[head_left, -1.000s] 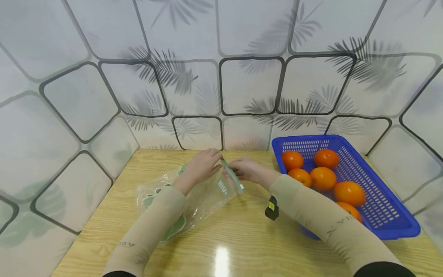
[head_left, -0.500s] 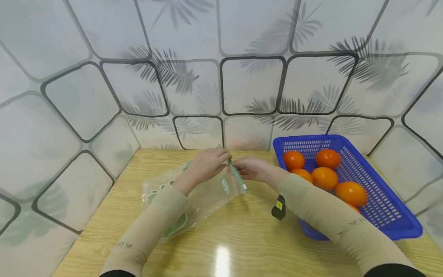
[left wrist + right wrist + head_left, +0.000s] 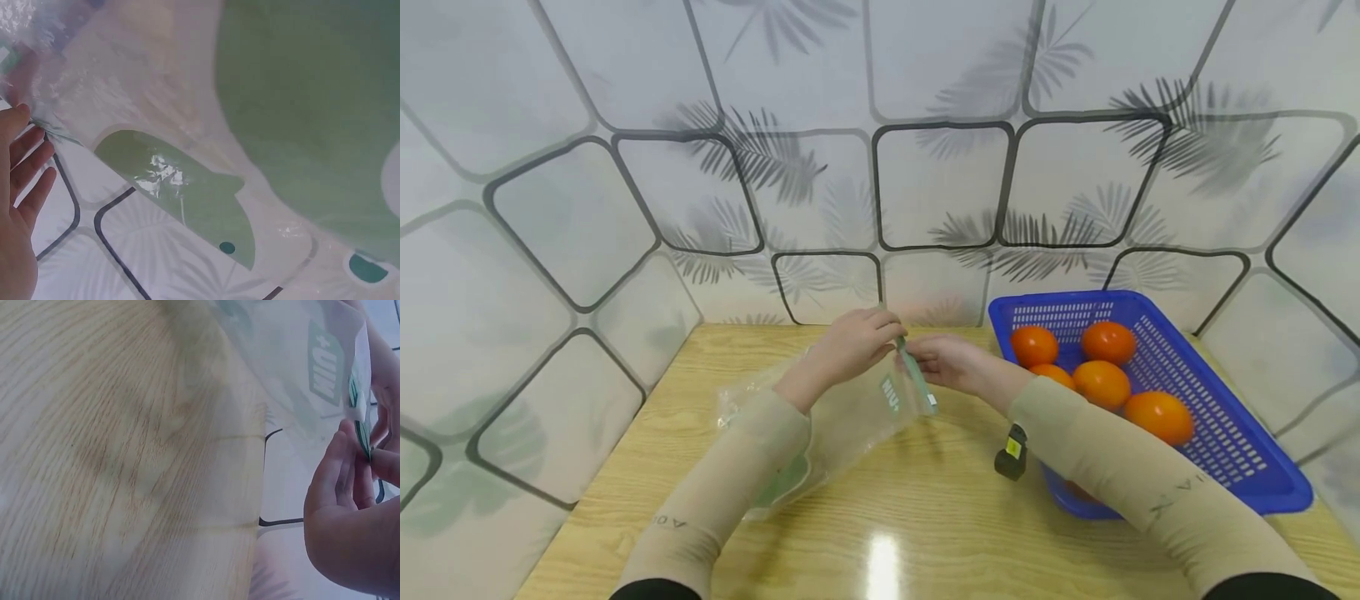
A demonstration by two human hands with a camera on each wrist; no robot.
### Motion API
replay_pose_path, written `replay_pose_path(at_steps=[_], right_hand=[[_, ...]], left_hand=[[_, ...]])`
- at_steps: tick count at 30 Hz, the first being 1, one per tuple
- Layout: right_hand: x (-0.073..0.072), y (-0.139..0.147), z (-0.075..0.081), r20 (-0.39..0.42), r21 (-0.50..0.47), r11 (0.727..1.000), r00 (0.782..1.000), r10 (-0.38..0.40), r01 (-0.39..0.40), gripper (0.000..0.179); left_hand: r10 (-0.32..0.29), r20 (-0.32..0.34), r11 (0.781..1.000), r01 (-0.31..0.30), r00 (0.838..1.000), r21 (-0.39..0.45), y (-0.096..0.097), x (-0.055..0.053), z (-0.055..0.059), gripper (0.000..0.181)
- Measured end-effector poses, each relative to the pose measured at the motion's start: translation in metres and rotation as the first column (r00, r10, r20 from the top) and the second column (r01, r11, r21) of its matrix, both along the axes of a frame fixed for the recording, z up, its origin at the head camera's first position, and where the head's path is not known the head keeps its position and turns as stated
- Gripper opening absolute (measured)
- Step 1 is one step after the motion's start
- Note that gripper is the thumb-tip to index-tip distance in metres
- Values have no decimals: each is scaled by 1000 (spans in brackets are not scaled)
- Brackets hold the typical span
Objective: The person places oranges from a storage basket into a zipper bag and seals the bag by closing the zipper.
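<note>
A clear plastic zip bag [image 3: 857, 425] with green printing lies slanted over the table, its mouth end raised. My left hand [image 3: 853, 346] pinches the green zip strip [image 3: 917, 375] near its far end. On the strip's other side, my right hand [image 3: 958, 364] holds it between thumb and fingers, as the right wrist view shows around the green strip [image 3: 362, 439]. A small white slider [image 3: 932, 400] sits toward the strip's near end. In the left wrist view, the left fingers [image 3: 32, 169] are at the bag's edge, beside a green printed shape [image 3: 181, 187].
To the right stands a blue perforated basket [image 3: 1240, 450] with several oranges [image 3: 1101, 385], partly behind the right sleeve. A small black device with a yellow label [image 3: 1011, 452] hangs at the right wrist. A patterned wall [image 3: 943, 183] rises behind the wooden table [image 3: 940, 517].
Both hands have shifted slightly right, drawing the bag's mouth along. The left hand has moved up along the zip strip's side and the bag has slid a little right.
</note>
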State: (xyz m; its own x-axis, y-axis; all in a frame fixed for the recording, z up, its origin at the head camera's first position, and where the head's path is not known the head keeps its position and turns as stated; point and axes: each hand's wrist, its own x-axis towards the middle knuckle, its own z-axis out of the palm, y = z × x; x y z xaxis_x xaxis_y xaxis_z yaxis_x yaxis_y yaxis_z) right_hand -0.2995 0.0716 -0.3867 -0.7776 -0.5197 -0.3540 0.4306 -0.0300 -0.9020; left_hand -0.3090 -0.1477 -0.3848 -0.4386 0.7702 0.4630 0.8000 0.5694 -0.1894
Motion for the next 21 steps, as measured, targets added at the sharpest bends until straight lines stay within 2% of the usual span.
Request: replay_pose_path(at_steps=[4,10,15,21], right_hand=[[4,-2,5,-1,-43,998,999,-45,45,28],[8,-6,12,14,-139,982,992,-124,125,21],[10,-7,14,30,-171,976,991,-132,135,18],[11,-6,12,9,-197,972,991,-131,130,18]], left_hand=[[-15,-6,1000,15,1000,20,0,-1,8,28],[-35,-19,998,36,999,51,2,1,20,27],[-50,-56,996,54,997,69,1,1,25,26],[-80,-134,992,92,988,86,-1,-2,23,24]])
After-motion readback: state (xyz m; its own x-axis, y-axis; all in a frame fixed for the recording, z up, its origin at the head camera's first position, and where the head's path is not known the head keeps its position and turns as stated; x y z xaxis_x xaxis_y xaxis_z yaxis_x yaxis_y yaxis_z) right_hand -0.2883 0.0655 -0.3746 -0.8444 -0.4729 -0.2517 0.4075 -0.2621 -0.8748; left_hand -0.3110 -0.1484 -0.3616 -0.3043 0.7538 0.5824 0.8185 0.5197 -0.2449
